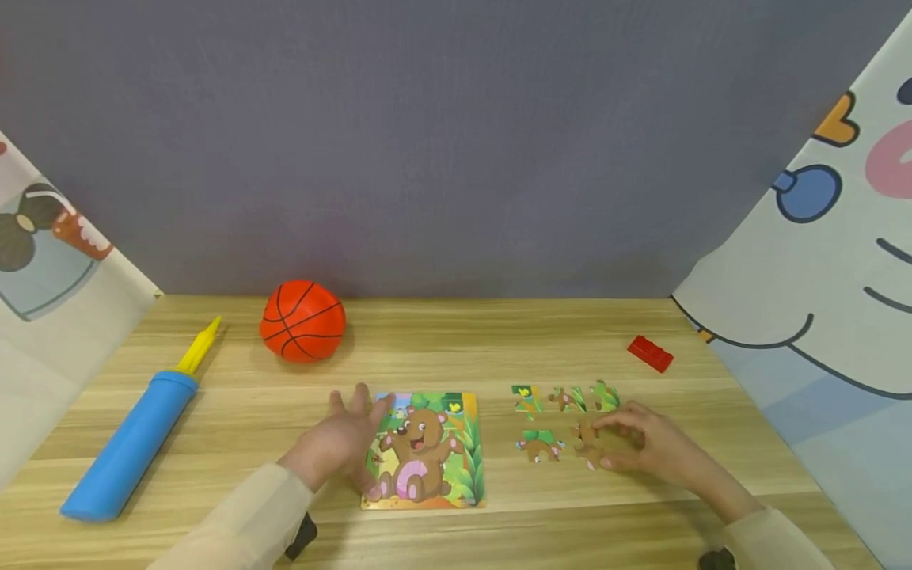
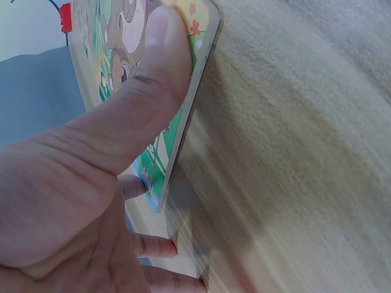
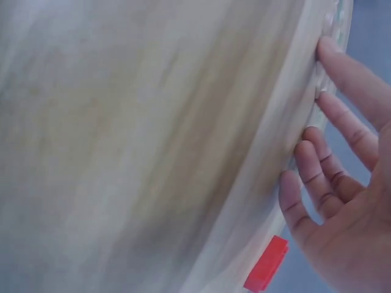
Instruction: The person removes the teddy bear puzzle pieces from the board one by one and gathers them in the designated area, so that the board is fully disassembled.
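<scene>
Bear puzzle, pieces loose on the table (image 1: 641,317)

I saw the left hand (image 1: 342,443) flat, thumb pressing the bear puzzle board (image 1: 427,447); the right hand (image 1: 651,447), fingers relaxed, touched one of five loose puzzle pieces (image 1: 587,443).

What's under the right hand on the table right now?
The right hand rests its fingers on a loose brown puzzle piece, which lies on the table. Whether more pieces lie under the palm cannot be seen.

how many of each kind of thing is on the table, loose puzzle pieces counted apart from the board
puzzle board: 1
loose puzzle pieces: 5, one partly under the right hand
basketball: 1
blue and yellow pump: 1
red brick: 1
total: 9 things; the left hand rests on the board's edge
</scene>
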Demonstrator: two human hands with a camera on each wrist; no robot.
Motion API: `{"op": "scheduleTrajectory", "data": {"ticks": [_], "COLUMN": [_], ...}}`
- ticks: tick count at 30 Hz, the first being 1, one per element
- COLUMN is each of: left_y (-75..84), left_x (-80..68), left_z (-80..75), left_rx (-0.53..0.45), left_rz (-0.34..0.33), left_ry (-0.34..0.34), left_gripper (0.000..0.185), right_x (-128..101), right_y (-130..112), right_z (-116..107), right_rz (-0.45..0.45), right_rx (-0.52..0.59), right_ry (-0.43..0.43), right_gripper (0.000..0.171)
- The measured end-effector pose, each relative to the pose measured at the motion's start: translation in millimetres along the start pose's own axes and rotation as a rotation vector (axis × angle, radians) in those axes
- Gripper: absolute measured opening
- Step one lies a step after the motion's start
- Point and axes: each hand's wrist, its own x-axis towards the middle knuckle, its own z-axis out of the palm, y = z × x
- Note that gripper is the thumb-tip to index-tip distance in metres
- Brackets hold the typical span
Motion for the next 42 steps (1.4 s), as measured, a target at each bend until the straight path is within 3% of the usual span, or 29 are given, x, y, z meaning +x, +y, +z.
{"op": "scheduleTrajectory", "data": {"ticks": [10,19,35,42], "left_y": [1.5,0.6,0.5,0.4], "left_x": [-0.2,-0.4,-2.5,-1.8], "left_z": [-2.5,-2.1,-2.2,-1.2], "left_rx": [0.011,-0.006,-0.032,-0.038], "left_rz": [0.006,-0.003,-0.017,-0.018], "left_ry": [-0.003,-0.006,-0.006,-0.003], "left_gripper": [0.13,0.13,0.13,0.13], "right_x": [8.9,26.2,52.3,61.7], "right_y": [-29.9,-58.9,-109.6,-132.3], "right_z": [-1.9,13.9,41.9,58.4], "right_rz": [-0.056,-0.101,-0.133,-0.118], "right_rx": [-0.076,0.056,0.068,0.177], "right_ry": [0.064,0.04,0.011,-0.028], "right_gripper": [0.034,0.038,0.043,0.043]}}
